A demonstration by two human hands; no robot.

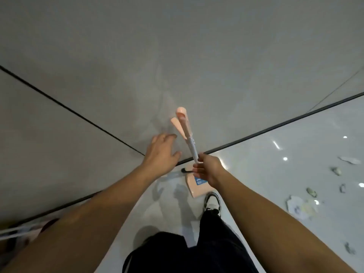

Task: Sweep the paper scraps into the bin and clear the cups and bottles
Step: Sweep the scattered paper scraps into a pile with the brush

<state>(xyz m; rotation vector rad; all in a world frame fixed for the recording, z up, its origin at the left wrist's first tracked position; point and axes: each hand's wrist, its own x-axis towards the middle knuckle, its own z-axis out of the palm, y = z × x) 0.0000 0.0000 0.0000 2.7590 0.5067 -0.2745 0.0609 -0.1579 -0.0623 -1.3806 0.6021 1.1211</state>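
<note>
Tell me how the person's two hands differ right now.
The right hand pinches the white shaft of the pink-handled broom and dustpan set; the left hand holds nothing. The left hand's fingers are spread and straight, reaching toward the pink handles; the right hand's are curled round the shaft. The left hand sits slightly higher in view. Both are bare.

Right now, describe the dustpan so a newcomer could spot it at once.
Find the corner where the grey wall meets the glossy white floor. The dustpan stands there, just ahead of the person's shoe and below the right hand. It is the only peach-pink scoop, bearing a blue label.
</note>
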